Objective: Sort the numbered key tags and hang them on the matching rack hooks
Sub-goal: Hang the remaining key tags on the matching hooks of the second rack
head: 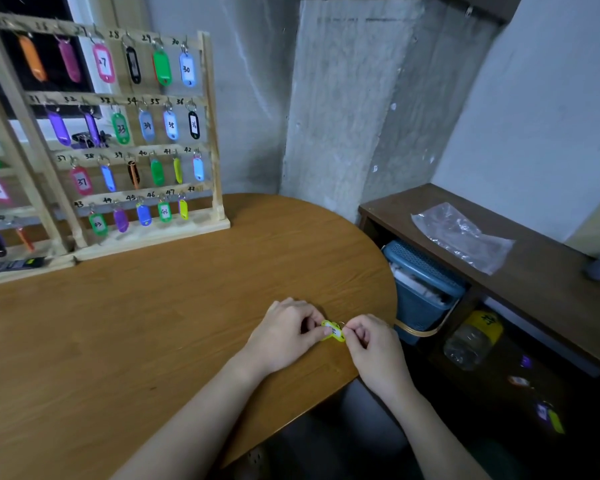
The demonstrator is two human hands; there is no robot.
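- One yellow key tag (333,331) sits low over the right end of the wooden table (153,323), held between both hands; its white label carries a number too blurred to read.
- Left hand (284,336) has its fingers curled in, thumb and fingertips pinching the tag's left end.
- Right hand (373,344) is curled too, its fingertips pinching the small metal ring (342,324) at the tag's right end.
- Both forearms reach in from the bottom edge, crossing the table's rounded rim.
- Far back on the table stands a wooden rack (212,133) with hand-written numbers above its hooks; coloured tags hang on nearly all of them, while the hook marked 48 (192,189) at the end of the bottom row is bare.
- A second rack (0,140) stands just left of it, partly cut off.
- Right of the table, a dark shelf unit (413,209) has a clear plastic bag (461,237) on top, with a blue basket (420,289) and a yellow-lidded jar (471,337) below.
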